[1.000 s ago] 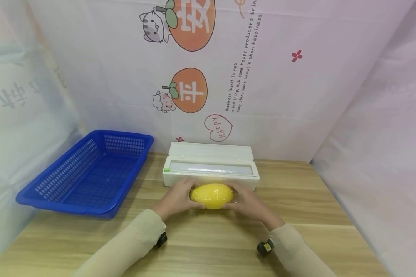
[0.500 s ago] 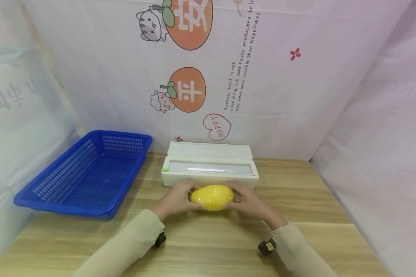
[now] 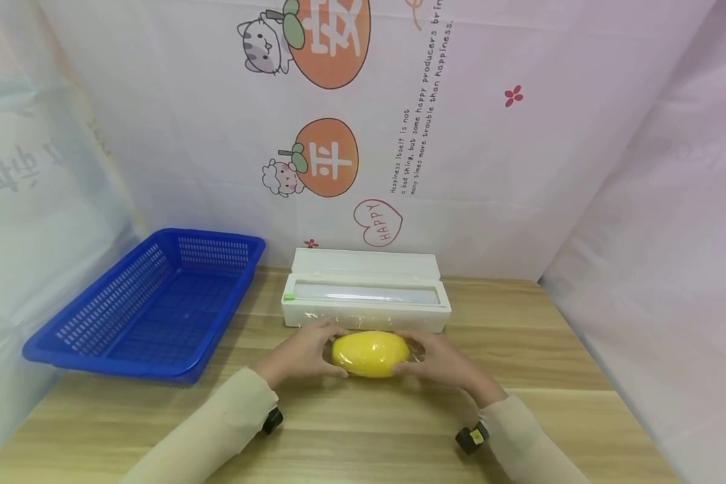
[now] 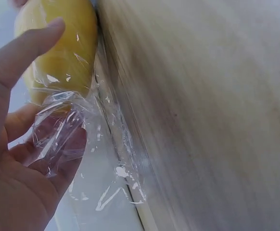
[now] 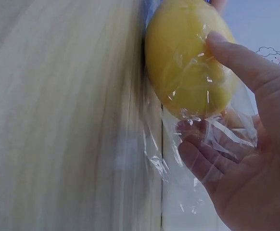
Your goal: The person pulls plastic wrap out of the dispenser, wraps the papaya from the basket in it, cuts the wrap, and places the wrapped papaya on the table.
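A yellow mango (image 3: 370, 353), wrapped in clear cling film (image 4: 65, 127), lies lengthwise between both hands just in front of a white cling film box (image 3: 363, 317). My left hand (image 3: 299, 351) holds its left end, the thumb (image 4: 46, 38) over the yellow side and the other fingers behind loose film. At the opposite end my right hand (image 3: 441, 359) grips it, with its thumb (image 5: 226, 50) on the mango and fingers under crumpled film. Loose film hangs past both ends of the mango in the wrist views. The box's lid (image 3: 366, 263) stands raised at the back.
A blue plastic basket (image 3: 218, 329) stands at the left on the wooden table (image 3: 520, 349). A green slider (image 3: 289, 296) sits at the box's left end. Printed white cloth (image 3: 472, 168) hangs behind the table and at both sides.
The mango and both hands have come slightly toward me, away from the box. The mango looks turned a little, and more of the box's front shows. The basket and box stay put.
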Action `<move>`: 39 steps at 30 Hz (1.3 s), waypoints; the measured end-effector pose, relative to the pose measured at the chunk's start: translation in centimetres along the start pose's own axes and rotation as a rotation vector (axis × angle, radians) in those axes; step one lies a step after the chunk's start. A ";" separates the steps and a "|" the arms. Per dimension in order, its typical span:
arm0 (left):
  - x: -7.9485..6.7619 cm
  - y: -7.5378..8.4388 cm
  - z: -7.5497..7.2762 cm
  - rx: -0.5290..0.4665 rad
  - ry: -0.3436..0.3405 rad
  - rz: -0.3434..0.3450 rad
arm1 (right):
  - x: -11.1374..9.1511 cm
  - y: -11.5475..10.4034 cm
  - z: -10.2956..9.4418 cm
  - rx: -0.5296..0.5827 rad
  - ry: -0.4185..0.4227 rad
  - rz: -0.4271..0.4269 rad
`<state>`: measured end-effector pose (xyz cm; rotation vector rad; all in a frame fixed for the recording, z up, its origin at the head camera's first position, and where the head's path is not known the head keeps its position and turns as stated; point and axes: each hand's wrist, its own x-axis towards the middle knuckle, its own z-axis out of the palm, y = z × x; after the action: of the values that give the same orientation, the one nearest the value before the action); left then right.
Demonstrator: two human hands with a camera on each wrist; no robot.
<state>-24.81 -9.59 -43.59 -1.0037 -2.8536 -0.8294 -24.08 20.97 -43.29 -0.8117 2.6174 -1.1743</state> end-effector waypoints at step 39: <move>-2.1 -0.4 -0.7 -0.280 -0.241 -0.003 | -1.1 0.1 -0.8 0.063 -0.250 0.092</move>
<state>-23.54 -11.43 -43.54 -1.2038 -2.9916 -1.2144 -23.54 22.14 -42.88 -0.7634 2.3767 -1.0510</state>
